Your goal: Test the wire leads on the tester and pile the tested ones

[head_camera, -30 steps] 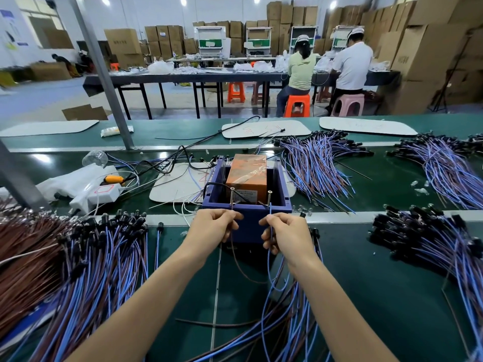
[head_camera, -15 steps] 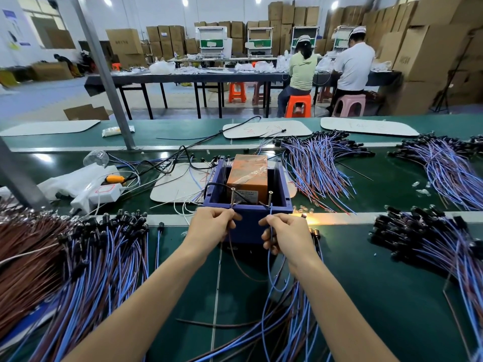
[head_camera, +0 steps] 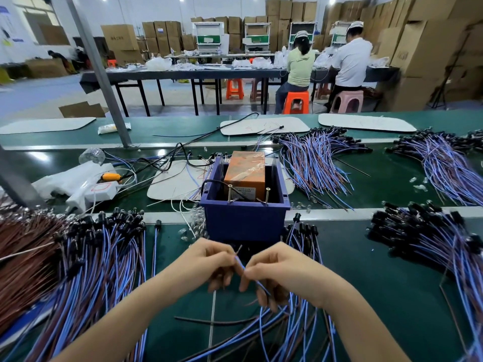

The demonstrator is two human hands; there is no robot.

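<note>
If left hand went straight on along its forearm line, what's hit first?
Probably the front wall of the blue tester box, just beyond the left hand; depth is unclear.

Tester point(head_camera: 244, 223): blue tub, orange box inside, two screws point(head_camera: 230, 193) upright at near rim. Lead point(head_camera: 240, 263): thin, blue, tilted, pinched between left hand point(head_camera: 206, 265) and right hand point(head_camera: 282, 270), just before the tester, clear of the screws. More blue-and-brown leads, black-capped, in heaps: left heap point(head_camera: 104, 257), right heap point(head_camera: 431, 239), near heap point(head_camera: 298, 325) under the right hand, far heaps point(head_camera: 313, 163) behind.
</note>
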